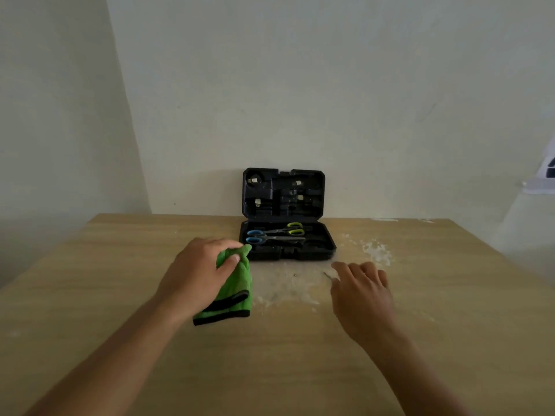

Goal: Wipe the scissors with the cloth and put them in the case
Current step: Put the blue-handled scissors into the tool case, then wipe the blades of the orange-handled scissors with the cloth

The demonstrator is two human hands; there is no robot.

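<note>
A pale wall [300, 85] rises behind a wooden table [120, 295], whose top carries whitish smears [375, 250] to the right of centre. At the table's far edge a black case [318, 250] stands open, its lid [283, 193] upright against the wall and its tray flat on the wood. Two pairs of scissors lie inside the tray, side by side: the blue-handled scissors [271, 237] nearer the front, handles to the left, and the green-handled scissors [288, 229] just behind, handles to the right. The left hand [198, 271] grips a bunched green cloth [234, 283] (black-edged at its lower end) just in front of the case's left corner. The right hand [360, 292] hovers over the table with fingers loosely curled, holding nothing that can be made out.
</note>
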